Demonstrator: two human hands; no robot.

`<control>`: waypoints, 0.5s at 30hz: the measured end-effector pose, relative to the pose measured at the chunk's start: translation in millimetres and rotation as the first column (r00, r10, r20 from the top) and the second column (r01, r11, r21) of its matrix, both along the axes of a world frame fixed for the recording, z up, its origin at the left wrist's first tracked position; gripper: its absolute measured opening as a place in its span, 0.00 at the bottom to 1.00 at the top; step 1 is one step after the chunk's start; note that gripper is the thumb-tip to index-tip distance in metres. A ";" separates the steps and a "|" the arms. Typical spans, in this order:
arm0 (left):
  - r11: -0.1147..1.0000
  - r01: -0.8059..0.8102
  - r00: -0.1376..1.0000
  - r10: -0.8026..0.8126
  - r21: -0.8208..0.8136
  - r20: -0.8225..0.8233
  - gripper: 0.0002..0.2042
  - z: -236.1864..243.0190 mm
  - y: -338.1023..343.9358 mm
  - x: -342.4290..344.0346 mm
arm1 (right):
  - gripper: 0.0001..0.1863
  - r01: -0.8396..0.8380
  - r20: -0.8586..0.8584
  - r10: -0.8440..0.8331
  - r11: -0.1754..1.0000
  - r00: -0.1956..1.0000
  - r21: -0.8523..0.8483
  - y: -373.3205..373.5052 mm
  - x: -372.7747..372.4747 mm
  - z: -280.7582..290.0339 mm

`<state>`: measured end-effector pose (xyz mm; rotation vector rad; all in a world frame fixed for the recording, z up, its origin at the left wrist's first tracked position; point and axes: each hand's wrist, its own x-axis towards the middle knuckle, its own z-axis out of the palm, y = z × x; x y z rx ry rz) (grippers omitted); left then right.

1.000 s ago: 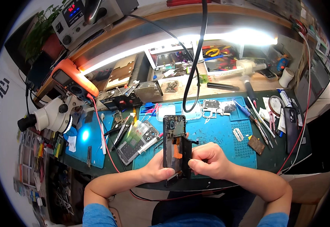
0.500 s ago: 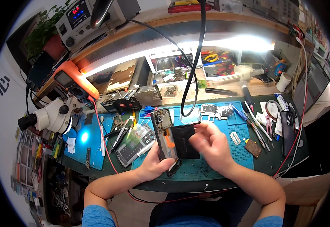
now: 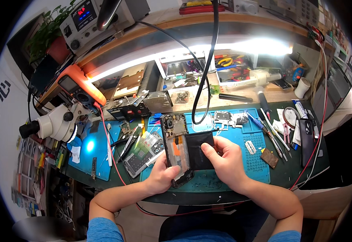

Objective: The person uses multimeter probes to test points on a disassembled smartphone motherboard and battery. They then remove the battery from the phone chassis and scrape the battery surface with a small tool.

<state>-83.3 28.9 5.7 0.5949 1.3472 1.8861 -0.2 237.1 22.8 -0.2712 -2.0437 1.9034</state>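
Observation:
My left hand point(image 3: 163, 176) is closed around the lower left side of an opened phone frame point(image 3: 183, 163), its thumb on the inside. The frame is tilted, with camera parts at its top and an orange flex cable point(image 3: 178, 146) in the bay. Beside its right edge is a flat black phone battery point(image 3: 198, 152), pinched between the thumb and fingers of my right hand point(image 3: 225, 160). The battery's left edge meets the frame; whether it is still joined there I cannot tell. My right fingertips are partly hidden behind the battery.
A blue work mat point(image 3: 259, 171) lies under my hands. A loose phone housing point(image 3: 144, 158) is on the left, a razor blade point(image 3: 250, 147) and a brown block point(image 3: 269, 158) on the right. A microscope point(image 3: 51, 126) stands far left; a black cable point(image 3: 202, 86) hangs ahead.
My right hand, blurred before near the battery's upper right, has come down and now pinches its right side. The phone frame has turned flatter toward me.

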 end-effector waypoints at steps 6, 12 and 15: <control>0.997 -0.074 0.974 0.066 -0.028 -0.217 0.27 -8.7 -2.1 0.8 | 0.15 0.094 -0.164 -0.050 0.959 0.985 0.269 -4.6 -0.2 -2.1; 0.993 0.081 0.997 -0.081 0.090 -0.013 0.34 -5.1 -5.0 -8.3 | 0.11 -0.148 -0.032 0.145 0.962 0.989 -0.231 8.8 0.3 -10.9; 0.991 0.096 0.995 -0.098 0.097 0.011 0.36 -3.0 -6.4 -7.4 | 0.12 -0.183 -0.063 0.172 0.934 0.983 -0.308 8.7 0.3 -11.6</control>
